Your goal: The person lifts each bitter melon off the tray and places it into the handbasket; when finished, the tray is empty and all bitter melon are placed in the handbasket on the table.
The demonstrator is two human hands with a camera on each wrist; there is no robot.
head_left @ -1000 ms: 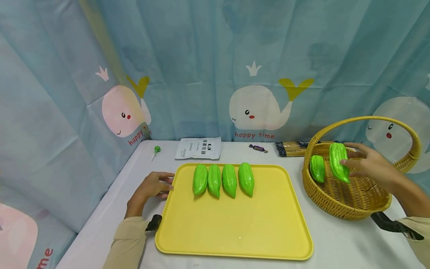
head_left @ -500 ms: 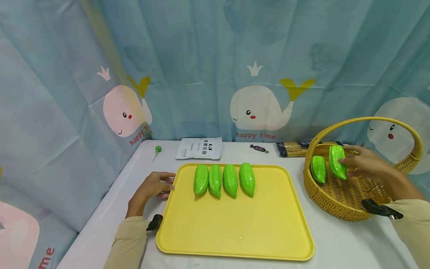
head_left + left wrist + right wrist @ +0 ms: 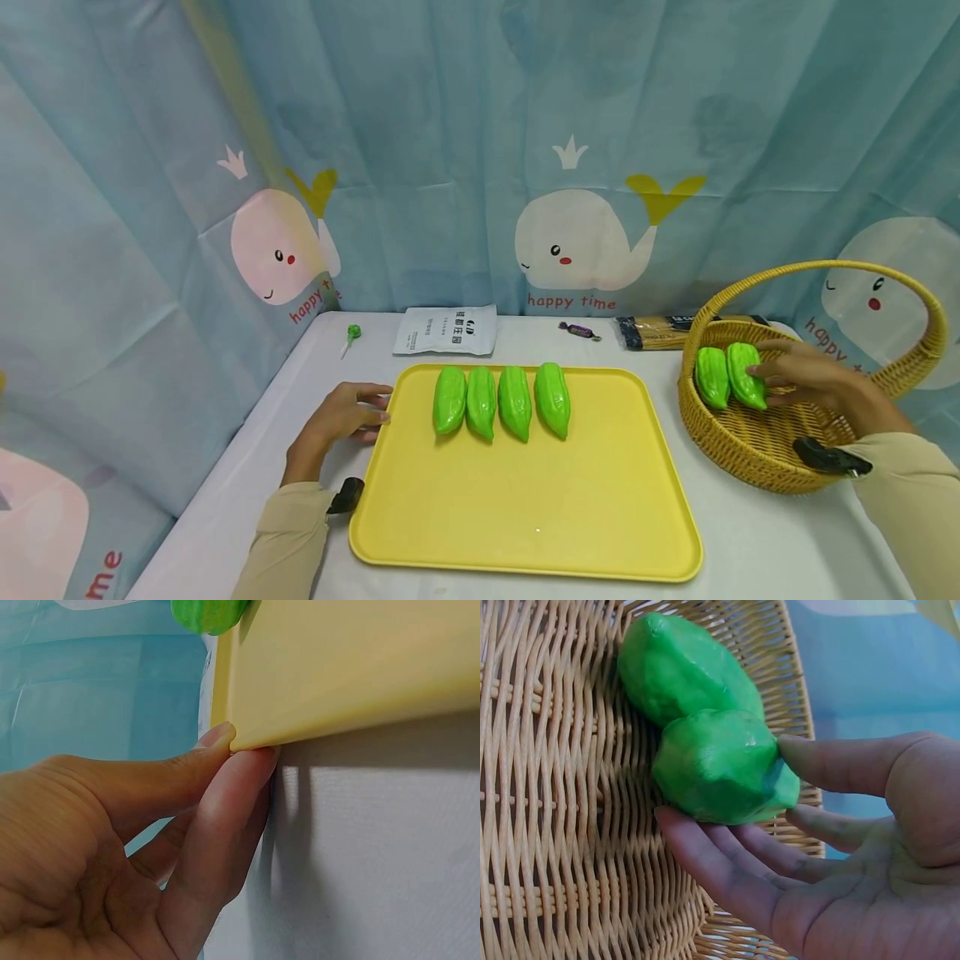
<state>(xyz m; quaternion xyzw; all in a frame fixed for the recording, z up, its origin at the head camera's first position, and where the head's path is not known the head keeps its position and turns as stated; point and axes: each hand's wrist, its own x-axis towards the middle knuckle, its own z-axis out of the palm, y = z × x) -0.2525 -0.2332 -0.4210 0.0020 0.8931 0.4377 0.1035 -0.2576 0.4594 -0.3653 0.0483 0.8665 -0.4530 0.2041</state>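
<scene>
right hand (image 3: 798, 377) is inside the wicker basket (image 3: 750, 454), thumb on top and fingers (image 3: 727, 862) underneath a green gourd (image 3: 746, 375), pinching it between them. gourd is low in the basket, touching the weave and lying right against a second green gourd (image 3: 711, 377) on its left; wrist view shows the two touching side by side near the basket rim

left hand (image 3: 347, 414) lies on the white surface (image 3: 757, 542) at the left edge of the yellow tray (image 3: 525, 500), fingers loosely extended, fingertips (image 3: 240, 769) pressed against the tray rim near its far-left corner. it holds nothing

four green gourds (image 3: 501, 402) sit in a row along the far part of the tray, side by side, neighbours touching or nearly so, pointed ends toward the camera

behind the tray on the surface: a white packet (image 3: 447, 330), a green lollipop (image 3: 349, 334) to its left, a small wrapped candy (image 3: 578, 331), and a pack of dry noodles (image 3: 660, 330) just beside the basket. whale-print curtain (image 3: 480, 150) backs the whole scene
</scene>
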